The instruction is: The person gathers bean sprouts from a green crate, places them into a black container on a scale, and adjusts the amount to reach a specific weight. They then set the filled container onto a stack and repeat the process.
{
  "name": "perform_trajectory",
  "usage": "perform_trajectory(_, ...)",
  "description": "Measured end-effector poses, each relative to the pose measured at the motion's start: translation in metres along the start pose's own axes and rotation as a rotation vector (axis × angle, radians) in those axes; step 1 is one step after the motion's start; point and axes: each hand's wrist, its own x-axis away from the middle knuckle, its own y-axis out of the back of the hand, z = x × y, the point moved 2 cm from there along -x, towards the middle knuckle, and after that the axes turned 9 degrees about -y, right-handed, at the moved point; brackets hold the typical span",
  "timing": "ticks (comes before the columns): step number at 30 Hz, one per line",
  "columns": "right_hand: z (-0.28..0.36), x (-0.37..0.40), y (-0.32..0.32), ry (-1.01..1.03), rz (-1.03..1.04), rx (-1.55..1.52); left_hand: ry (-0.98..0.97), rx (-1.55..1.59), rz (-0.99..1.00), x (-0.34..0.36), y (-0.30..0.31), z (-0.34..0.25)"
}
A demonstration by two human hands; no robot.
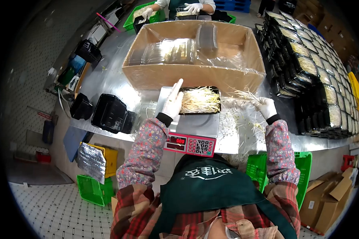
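A black tray [217, 95] heaped with bean sprouts [199, 100] rests on the metal plate of a red-fronted digital scale [190, 144], whose display shows red digits. My left hand [173, 102], in a white glove, is stretched out flat along the tray's left side, holding nothing. Off to the right of the scale, my right hand [265, 107], also gloved, pinches a small bunch of bean sprouts [243, 97] that trails leftward from the fingers. Loose sprouts [231, 123] lie scattered on the table below that hand.
Behind the scale stands a large cardboard box [191, 75] lined with plastic and holding stacked clear lids [169, 51]. Packed trays [307, 71] are piled high at right. Empty black trays [109, 113] sit at left. Across the table, a co-worker's gloved hands [193, 8] handle trays.
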Motion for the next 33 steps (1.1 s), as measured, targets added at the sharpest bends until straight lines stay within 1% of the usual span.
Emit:
perform_trajectory(1, -0.027, -0.009, -0.009, -0.045, -0.028, -0.082, 0.012, 0.084, -0.014, -0.001, 0.010, 0.009)
perform_trajectory(2, -0.051, -0.014, -0.017, -0.079, -0.052, -0.090, 0.027, 0.169, -0.029, -0.002, 0.017, 0.013)
perform_trajectory(3, -0.079, -0.024, -0.020, -0.001, 0.012, 0.178, 0.043, 0.322, -0.111, -0.004, 0.020, 0.015)
perform_trajectory(4, -0.101, -0.028, -0.026, 0.081, 0.084, 0.443, 0.072, 0.224, -0.092, -0.007, 0.032, 0.011)
perform_trajectory(5, -0.049, 0.001, -0.024, 0.119, 0.180, 0.710, 0.083, 0.165, -0.075, -0.009, 0.040, 0.008)
perform_trajectory(6, -0.046, -0.005, -0.019, 0.062, 0.323, 0.781, 0.091, 0.105, -0.062, -0.010, 0.049, 0.006)
perform_trajectory(7, -0.030, -0.003, -0.021, 0.077, 0.107, 0.833, 0.115, 0.148, -0.064, -0.011, 0.053, 0.005)
perform_trajectory(8, -0.026, -0.010, -0.021, 0.239, 0.023, 0.582, 0.134, 0.192, -0.064, -0.012, 0.051, 0.001)
perform_trajectory(9, -0.009, -0.021, -0.028, 0.418, -0.063, 0.533, 0.159, 0.152, -0.048, -0.013, 0.046, -0.007)
perform_trajectory(10, 0.038, -0.007, -0.038, 0.467, -0.113, 0.347, 0.119, 0.162, -0.016, -0.011, 0.033, 0.006)
perform_trajectory(11, 0.081, 0.005, -0.049, 0.527, -0.137, 0.329, 0.108, 0.056, 0.029, -0.013, 0.019, -0.002)
perform_trajectory(12, 0.106, 0.010, -0.068, 0.615, -0.176, 0.377, 0.094, -0.048, 0.074, -0.013, 0.004, -0.012)
perform_trajectory(13, 0.126, 0.014, -0.090, 0.636, -0.153, 0.385, 0.032, -0.202, 0.132, -0.010, -0.010, -0.021)
perform_trajectory(14, 0.135, 0.019, -0.111, 0.580, -0.074, 0.482, -0.035, -0.354, 0.190, -0.006, -0.021, -0.029)
perform_trajectory(15, 0.155, 0.029, -0.125, 0.498, 0.026, 0.730, -0.167, -0.458, 0.196, 0.002, -0.036, -0.015)
perform_trajectory(16, 0.153, 0.026, -0.138, 0.495, 0.041, 0.919, -0.331, -0.812, 0.317, 0.010, -0.044, -0.003)
perform_trajectory(17, 0.145, 0.014, -0.141, 0.439, 0.172, 0.966, -0.342, -0.860, 0.330, 0.012, -0.045, -0.003)
perform_trajectory(18, 0.145, 0.013, -0.132, 0.443, 0.223, 0.913, -0.357, -0.905, 0.338, 0.013, -0.045, -0.003)
perform_trajectory(19, 0.137, 0.005, -0.131, 0.492, 0.158, 0.975, -0.349, -0.892, 0.335, 0.014, -0.046, -0.003)
perform_trajectory(20, 0.139, 0.007, -0.123, 0.537, 0.216, 0.985, -0.335, -0.878, 0.336, 0.018, -0.046, -0.003)
perform_trajectory(21, 0.130, 0.004, -0.125, 0.575, 0.199, 0.952, -0.321, -0.810, 0.286, 0.020, -0.045, -0.009)
perform_trajectory(22, 0.120, 0.000, -0.131, 0.614, 0.182, 0.913, -0.304, -0.826, 0.296, 0.020, -0.045, -0.013)
perform_trajectory(24, 0.115, 0.003, -0.131, 0.627, 0.189, 0.844, -0.264, -0.801, 0.277, 0.021, -0.047, -0.012)
perform_trajectory(25, 0.112, 0.002, -0.127, 0.648, 0.165, 0.810, -0.272, -0.812, 0.287, 0.022, -0.046, -0.011)
perform_trajectory(29, 0.115, 0.010, -0.092, 0.602, 0.152, 0.809, -0.246, -0.755, 0.306, 0.018, -0.039, -0.027)
perform_trajectory(32, 0.094, -0.001, -0.055, 0.698, 0.094, 0.632, -0.289, -0.727, 0.251, 0.020, -0.039, -0.022)
perform_trajectory(33, 0.086, -0.003, -0.043, 0.682, 0.059, 0.615, -0.257, -0.676, 0.271, 0.019, -0.037, -0.023)
